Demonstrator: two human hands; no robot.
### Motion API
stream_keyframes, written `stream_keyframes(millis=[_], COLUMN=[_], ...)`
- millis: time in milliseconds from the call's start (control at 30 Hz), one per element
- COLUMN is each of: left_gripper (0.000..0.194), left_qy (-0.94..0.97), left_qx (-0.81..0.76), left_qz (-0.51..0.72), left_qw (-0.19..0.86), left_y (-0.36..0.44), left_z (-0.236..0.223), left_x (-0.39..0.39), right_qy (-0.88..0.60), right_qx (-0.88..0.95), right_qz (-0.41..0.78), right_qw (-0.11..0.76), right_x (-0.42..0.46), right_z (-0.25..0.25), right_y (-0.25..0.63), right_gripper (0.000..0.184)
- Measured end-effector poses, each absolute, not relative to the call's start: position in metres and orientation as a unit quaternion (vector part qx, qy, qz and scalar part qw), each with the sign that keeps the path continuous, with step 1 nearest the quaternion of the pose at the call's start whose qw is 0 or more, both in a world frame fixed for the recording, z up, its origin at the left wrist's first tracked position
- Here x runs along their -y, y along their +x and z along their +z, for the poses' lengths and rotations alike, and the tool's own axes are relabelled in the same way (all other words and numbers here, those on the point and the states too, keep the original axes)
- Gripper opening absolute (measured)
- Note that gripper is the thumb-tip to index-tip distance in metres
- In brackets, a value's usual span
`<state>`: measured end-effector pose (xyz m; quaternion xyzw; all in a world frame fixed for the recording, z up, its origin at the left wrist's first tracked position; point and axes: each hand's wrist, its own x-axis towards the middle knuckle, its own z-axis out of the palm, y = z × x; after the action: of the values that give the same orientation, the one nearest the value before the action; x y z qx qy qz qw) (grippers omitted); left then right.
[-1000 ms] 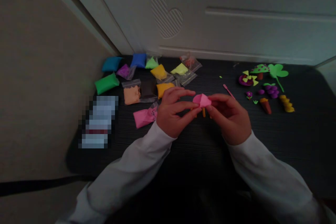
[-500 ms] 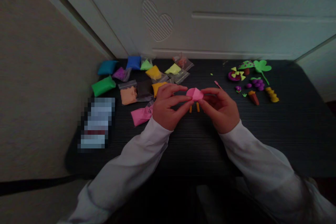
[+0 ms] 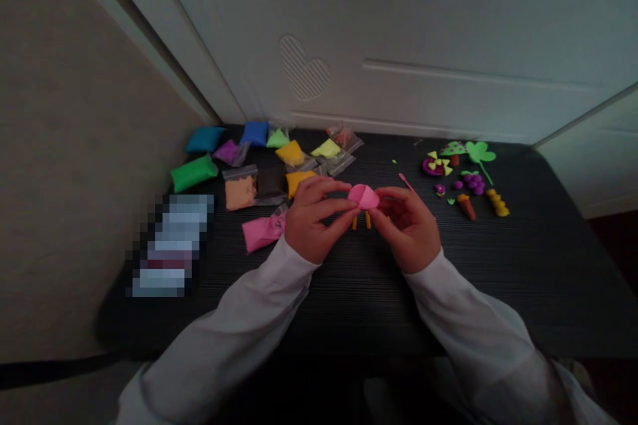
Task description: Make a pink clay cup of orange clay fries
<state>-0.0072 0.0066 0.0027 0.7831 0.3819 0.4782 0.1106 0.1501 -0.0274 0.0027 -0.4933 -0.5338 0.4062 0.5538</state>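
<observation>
Between the fingertips of my left hand and my right hand is a piece of pink modelling clay. It looks like thin rounded flaps with a crease down the middle. Both hands pinch it from opposite sides, above the table. Just below it lie small orange clay sticks, partly hidden by my fingers. Beyond my right hand a pink modelling tool rests on the table. An opened bag of pink clay lies left of my left hand.
Several clay packets, among them a green packet and a black packet, spread over the back left of the dark table. A phone with a blurred screen lies at left. Finished clay figures, including purple grapes, stand at right.
The camera view has tilted and shifted slightly, so the table sits lower in view. The pink clay stays pinched in both hands, its flaps now looking rounder and facing me more.
</observation>
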Motion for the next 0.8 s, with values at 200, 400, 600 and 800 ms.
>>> stream_keyframes(millis=[200,400,600,800], left_gripper=[0.013,0.01,0.011,0.011], left_qy=[0.794,0.797,0.791,0.795], left_qx=[-0.381,-0.394,-0.392,-0.386], left_qz=[0.463,0.446,0.459,0.457], left_qw=[0.102,0.1,0.095,0.101], left_y=[-0.0069,-0.0052,-0.0064,-0.0046], left_z=[0.0059,0.0055,0.0028,-0.0007], left_x=[-0.0062,-0.0067,-0.0066,-0.0079], right_qy=[-0.49,-0.486,-0.48,-0.47], right_qx=[0.552,0.571,0.577,0.578], right_qz=[0.392,0.371,0.374,0.384], right_qw=[0.549,0.548,0.545,0.545], right_x=[0.0243,0.0221,0.0225,0.0216], right_z=[-0.0022,-0.0054,-0.0055,-0.0065], right_y=[0.1509,0.153,0.1523,0.1535], right_gripper=[0.028,0.026,0.026,0.026])
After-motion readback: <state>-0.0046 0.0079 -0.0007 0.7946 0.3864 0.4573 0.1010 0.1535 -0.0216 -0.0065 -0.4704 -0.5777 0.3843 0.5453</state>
